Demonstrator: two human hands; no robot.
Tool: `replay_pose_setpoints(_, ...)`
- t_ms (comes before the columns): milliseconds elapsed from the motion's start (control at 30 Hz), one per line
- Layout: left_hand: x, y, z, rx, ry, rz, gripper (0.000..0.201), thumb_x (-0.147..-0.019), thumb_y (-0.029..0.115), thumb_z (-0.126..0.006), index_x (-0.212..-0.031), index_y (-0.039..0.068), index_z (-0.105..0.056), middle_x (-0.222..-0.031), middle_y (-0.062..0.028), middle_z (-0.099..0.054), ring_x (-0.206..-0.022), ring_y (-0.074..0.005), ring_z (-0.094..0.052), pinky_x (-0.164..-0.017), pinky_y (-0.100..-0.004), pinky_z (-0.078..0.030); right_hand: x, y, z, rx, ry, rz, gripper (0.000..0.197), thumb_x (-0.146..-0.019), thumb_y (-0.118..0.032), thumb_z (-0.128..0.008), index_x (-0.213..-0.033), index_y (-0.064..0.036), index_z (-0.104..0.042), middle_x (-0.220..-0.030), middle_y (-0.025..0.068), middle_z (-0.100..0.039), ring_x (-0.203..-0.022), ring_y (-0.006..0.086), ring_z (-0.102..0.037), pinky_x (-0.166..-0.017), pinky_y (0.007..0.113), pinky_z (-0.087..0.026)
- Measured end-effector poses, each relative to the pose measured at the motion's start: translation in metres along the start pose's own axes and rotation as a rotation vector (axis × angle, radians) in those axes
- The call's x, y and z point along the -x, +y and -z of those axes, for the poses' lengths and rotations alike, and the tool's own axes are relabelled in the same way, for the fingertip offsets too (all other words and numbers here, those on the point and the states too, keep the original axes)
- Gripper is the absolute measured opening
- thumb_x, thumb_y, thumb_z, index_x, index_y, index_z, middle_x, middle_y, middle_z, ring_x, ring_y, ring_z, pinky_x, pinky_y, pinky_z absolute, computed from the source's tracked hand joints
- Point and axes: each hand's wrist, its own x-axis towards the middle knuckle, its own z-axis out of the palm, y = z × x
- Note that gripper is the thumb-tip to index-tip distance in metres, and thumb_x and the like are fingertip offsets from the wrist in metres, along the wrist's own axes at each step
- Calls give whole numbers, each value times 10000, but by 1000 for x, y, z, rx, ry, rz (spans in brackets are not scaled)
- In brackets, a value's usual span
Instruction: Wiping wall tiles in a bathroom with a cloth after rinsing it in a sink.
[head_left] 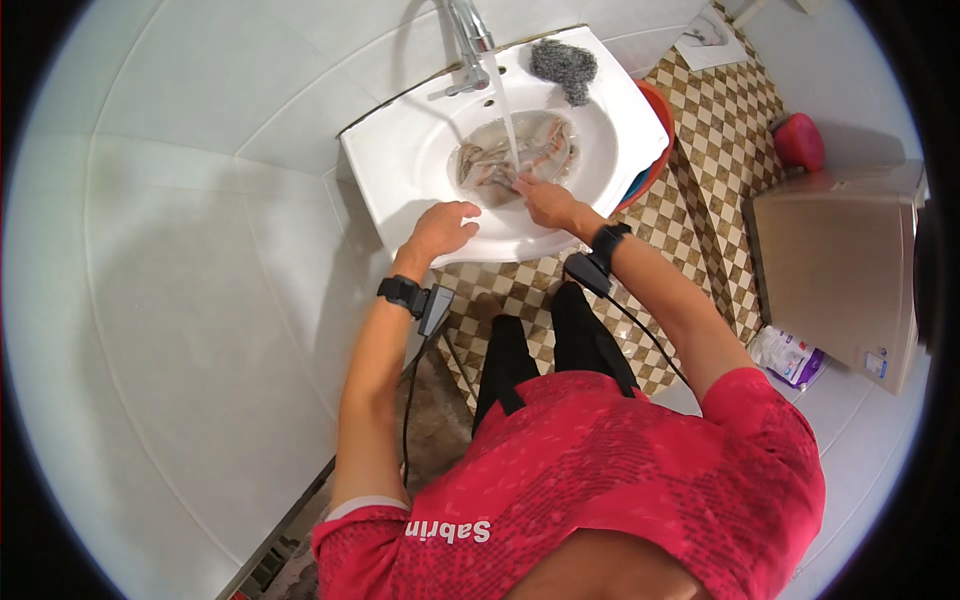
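A white washbasin [600, 150] holds shallow water with a crumpled, wet greyish-beige cloth [490, 165] in it, marked with orange streaks. Water runs from the chrome tap [468, 40] onto the cloth. My right hand [550, 203] reaches over the front of the bowl, its fingertips drawn together at the cloth's near edge beside the stream. Above the basin's front left rim is my left hand [443, 230], empty, with thumb and fingers apart. A dark grey, mesh-like bundle [565, 68] lies on the basin's back right corner.
An orange tub [657, 110] stands on the checked floor [705, 110], partly behind the basin. To the right are a beige cabinet-like appliance [835, 270], a red container [798, 142] and a white-and-purple packet [788, 355]. Tiled wall [240, 210] borders the left. Cables hang from both wrist devices.
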Motion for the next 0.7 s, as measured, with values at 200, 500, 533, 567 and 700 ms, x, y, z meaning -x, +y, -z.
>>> replay_pose_setpoints(200,47,7,13,112,103,122,324,-818,224,-563,-1079,46,-632,-1041,-140,-660,-919,-258,-640,-809,-346,-492,-51,-22,-23,127,103,-375,285,-834,-74,-459,-1101,-7,-530,-1101,214,-600,-978,349,-612,-826,444,-488)
replay_pose_setpoints(500,56,-2,19,22,106,142,418,-772,226,-618,-1151,53,-584,-1050,-136,-650,-982,-300,-607,-853,-382,-472,-43,-61,-8,-148,242,-246,196,-810,-194,-565,-871,-21,-633,-835,160,-662,-739,333,-630,-673,389,-489)
replay_pose_setpoints(533,53,0,18,26,116,140,418,-772,226,-618,-1151,53,-584,-1050,-136,-650,-982,-300,-607,-853,-382,-472,-37,-69,5,-139,244,-240,196,-810,-194,-565,-871,-21,-633,-835,160,-662,-739,333,-630,-673,389,-489)
replay_pose_setpoints(567,48,5,15,-51,183,115,495,-761,237,-638,-1205,46,-532,-1082,-147,-633,-1001,-313,-595,-856,-392,-470,-26,-77,22,-209,336,-184,205,-815,-217,-567,-873,-35,-640,-822,177,-655,-741,342,-629,-687,394,-490)
replay_pose_setpoints(700,21,19,11,-77,335,46,713,-735,272,-680,-1329,24,-373,-1191,-173,-570,-1063,-343,-556,-869,-417,-461,11,-107,95,-330,456,-17,226,-827,-250,-586,-874,-37,-645,-784,178,-651,-716,322,-633,-679,378,-494)
